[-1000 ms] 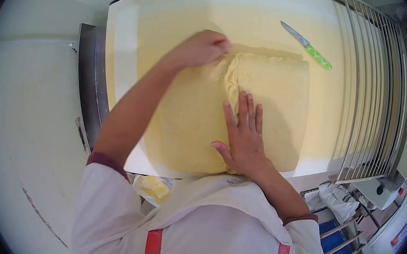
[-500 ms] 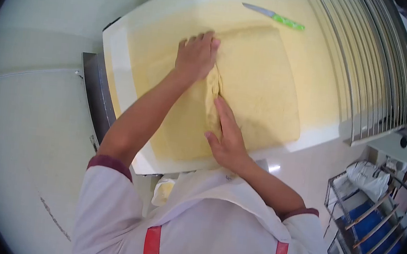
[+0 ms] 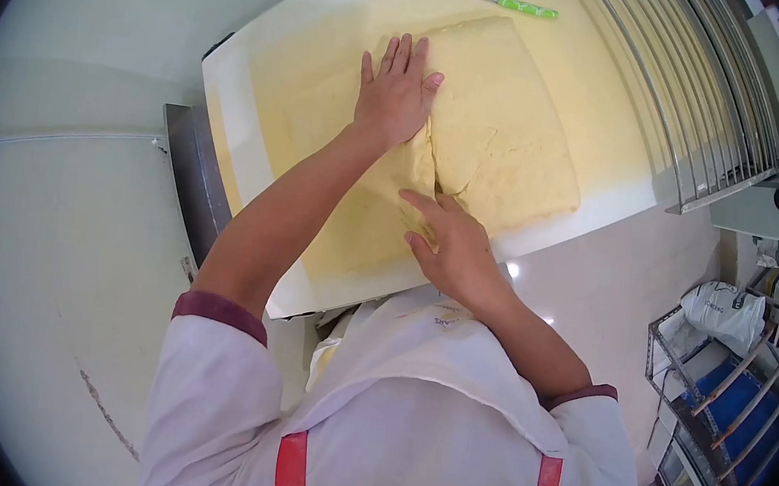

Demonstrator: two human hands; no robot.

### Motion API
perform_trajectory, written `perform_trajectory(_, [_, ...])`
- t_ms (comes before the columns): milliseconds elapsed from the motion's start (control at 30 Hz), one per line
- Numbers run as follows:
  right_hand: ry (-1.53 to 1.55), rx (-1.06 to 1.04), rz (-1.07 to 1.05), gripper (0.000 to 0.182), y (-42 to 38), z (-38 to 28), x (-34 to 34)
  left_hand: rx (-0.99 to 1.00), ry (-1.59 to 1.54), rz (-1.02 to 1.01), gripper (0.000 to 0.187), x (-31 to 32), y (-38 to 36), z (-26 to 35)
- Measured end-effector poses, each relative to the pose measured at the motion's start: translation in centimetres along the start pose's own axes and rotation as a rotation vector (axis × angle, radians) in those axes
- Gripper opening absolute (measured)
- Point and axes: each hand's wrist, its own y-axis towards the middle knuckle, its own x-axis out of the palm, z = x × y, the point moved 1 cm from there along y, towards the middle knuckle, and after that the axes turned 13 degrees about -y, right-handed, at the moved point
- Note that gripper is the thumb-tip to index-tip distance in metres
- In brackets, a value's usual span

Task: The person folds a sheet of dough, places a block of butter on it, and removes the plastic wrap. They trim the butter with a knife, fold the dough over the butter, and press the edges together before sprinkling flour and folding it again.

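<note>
A broad sheet of pale yellow dough (image 3: 517,114) lies on the worktop, with a creased seam running down its middle. The part right of the seam looks thicker, with a raised edge and small cracks. My left hand (image 3: 395,101) lies flat on the dough at the upper part of the seam, fingers spread. Lower down, my right hand (image 3: 455,250) touches the seam with its fingertips. Its index finger and thumb are stretched apart, while the other fingertips are partly hidden at the dough's edge, by a small dark gap.
A knife with a green handle (image 3: 528,8) lies beyond the dough. Metal bars (image 3: 698,105) border the worktop (image 3: 602,204) on the right. A rack with a white bag (image 3: 724,311) stands at lower right, and a wall is on the left.
My left hand has flattened and spread its fingers on the seam. My right hand's fingers have parted at the seam, where a gap and cracks now show. The view has shifted slightly.
</note>
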Motion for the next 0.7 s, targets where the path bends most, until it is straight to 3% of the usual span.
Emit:
perform_trajectory(67, [-0.157,0.091,-0.088,0.043,-0.1,-0.6,0.1,0.055,-0.084,0.005,0.057,-0.1,-1.1,-0.3])
perform_trajectory(133, [0.015,0.138,-0.088,0.041,0.2,-0.2,-0.3,0.171,-0.106,-0.011,0.057,0.0,-3.0,0.3])
perform_trajectory(233, [0.105,0.102,-0.025,0.039,-2.4,0.2,0.4,0.093,0.124,0.035,0.057,1.5,-3.0,1.9])
perform_trajectory(367, [-0.018,0.086,-0.045,0.04,-3.8,-0.3,0.9,0.104,-0.044,-0.005,0.058,1.0,-4.2,1.8])
perform_trajectory(433, [0.066,0.107,-0.043,0.041,-3.6,0.5,1.1,0.171,-0.187,-0.043,0.059,0.2,-6.0,1.3])
perform_trajectory(533, [0.216,0.145,0.017,0.041,-4.2,1.1,1.9,0.155,0.081,0.001,0.058,1.8,-7.2,4.0])
perform_trajectory(700, [0.204,0.188,0.106,0.041,-3.8,0.4,3.3,0.2,-0.026,0.07,0.058,1.6,-7.5,3.2])
